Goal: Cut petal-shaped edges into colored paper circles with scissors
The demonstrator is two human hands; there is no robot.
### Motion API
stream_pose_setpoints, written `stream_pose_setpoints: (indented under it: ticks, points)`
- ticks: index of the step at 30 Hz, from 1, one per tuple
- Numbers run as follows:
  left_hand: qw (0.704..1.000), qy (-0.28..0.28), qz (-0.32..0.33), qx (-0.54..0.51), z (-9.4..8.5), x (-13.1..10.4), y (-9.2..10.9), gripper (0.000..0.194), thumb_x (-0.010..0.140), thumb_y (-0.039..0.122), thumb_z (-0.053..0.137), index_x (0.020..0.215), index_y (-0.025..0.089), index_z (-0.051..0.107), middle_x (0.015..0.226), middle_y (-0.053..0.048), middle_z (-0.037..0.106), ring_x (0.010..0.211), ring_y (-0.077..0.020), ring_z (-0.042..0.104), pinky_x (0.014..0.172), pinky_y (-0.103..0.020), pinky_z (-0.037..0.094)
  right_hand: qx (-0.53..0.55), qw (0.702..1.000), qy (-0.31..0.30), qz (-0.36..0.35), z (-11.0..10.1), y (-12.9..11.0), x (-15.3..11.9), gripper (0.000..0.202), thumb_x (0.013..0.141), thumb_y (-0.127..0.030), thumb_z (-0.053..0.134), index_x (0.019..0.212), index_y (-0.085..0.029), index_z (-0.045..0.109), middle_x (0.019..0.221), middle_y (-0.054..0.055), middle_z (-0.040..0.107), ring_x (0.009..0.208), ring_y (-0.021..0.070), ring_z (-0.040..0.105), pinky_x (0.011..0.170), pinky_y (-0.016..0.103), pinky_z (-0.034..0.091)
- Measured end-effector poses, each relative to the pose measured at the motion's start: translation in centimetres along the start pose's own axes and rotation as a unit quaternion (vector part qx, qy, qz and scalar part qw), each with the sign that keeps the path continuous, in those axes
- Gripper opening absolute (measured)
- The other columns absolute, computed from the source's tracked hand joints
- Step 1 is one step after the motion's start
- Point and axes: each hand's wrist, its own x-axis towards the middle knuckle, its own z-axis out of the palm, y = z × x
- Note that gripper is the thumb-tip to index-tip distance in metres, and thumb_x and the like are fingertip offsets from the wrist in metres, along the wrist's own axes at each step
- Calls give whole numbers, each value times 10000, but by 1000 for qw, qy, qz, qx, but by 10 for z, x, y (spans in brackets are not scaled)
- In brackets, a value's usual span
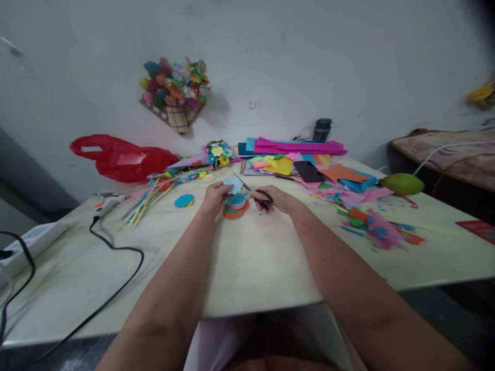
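Between the fingers of my left hand [215, 198] is a light blue paper cutout [233, 184] with a scalloped edge. My right hand [275, 197] is closed around the black handles of a pair of scissors [265, 200]; the blades point up and left, close to the paper's right edge. Whether they touch it I cannot tell. Beneath the cutout, on the table, lies a small pile of round paper pieces [234, 212] in orange, green, pink and blue. Left of my left hand rests a blue scalloped paper stack [184, 200] with yellow showing under it.
A glue gun [108, 204] with a black cord lies left, near a white power strip [36, 247]. Paper strips [149, 201] and a red plastic bag [127, 158] sit behind. Paper scraps [381, 232], a phone [308, 171] and a green oval object [402, 183] are right.
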Motion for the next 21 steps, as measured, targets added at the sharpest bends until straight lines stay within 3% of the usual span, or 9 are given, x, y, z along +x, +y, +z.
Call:
stream_pose_setpoints:
  ticks: [21]
  points:
    - [1000,5,-14,-12,0,0,-2,201,539,206,780,663,151,632,695,-31,678,637,-157,667,644,-280,559,4,1000,-6,-1,-1,5,4,255,946,-382,612,874,-138,633,559,-3,634,401,80,540,348,165,297]
